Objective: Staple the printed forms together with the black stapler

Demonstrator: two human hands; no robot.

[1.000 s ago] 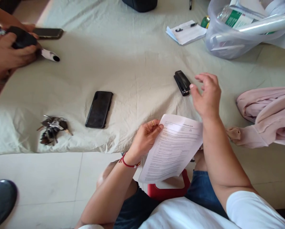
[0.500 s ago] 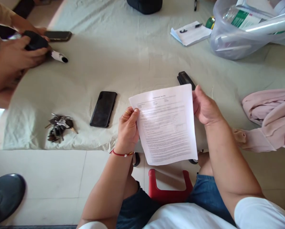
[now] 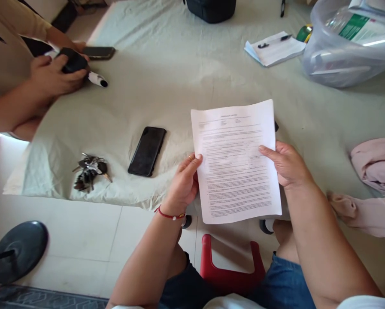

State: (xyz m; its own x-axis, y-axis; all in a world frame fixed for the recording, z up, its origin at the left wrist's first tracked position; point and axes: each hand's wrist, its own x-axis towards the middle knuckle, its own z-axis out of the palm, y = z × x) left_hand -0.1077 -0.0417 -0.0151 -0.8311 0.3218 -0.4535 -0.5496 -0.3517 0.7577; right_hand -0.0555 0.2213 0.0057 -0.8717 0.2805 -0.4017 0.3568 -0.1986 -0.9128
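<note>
A printed paper sheet (image 3: 235, 167) is held up over the table's near edge, its text facing me. My left hand (image 3: 186, 180) pinches its left edge, thumb on the front and fingers behind. At the right edge, my right hand (image 3: 287, 163) grips the paper the same way, thumb lying over the print. Whether there is one sheet or more, I cannot tell. Behind the paper's right edge a bit of a black object (image 3: 276, 126) shows; the rest is hidden. Left of my left hand lies a dark smartphone (image 3: 147, 151), with a bunch of keys (image 3: 92, 171) beyond it.
Another person's hands (image 3: 59, 75) hold a dark object at the table's left, near a second phone (image 3: 98, 52). A paper stack (image 3: 274, 48) with a pen, a clear plastic tub (image 3: 337, 64) and pink cloth (image 3: 372, 167) lie rightward. A red stool (image 3: 231, 274) stands below.
My right thumb has come onto the front of the paper, where before the hand was at its edge with the thumb raised. The paper now sits straighter and covers most of the black object.
</note>
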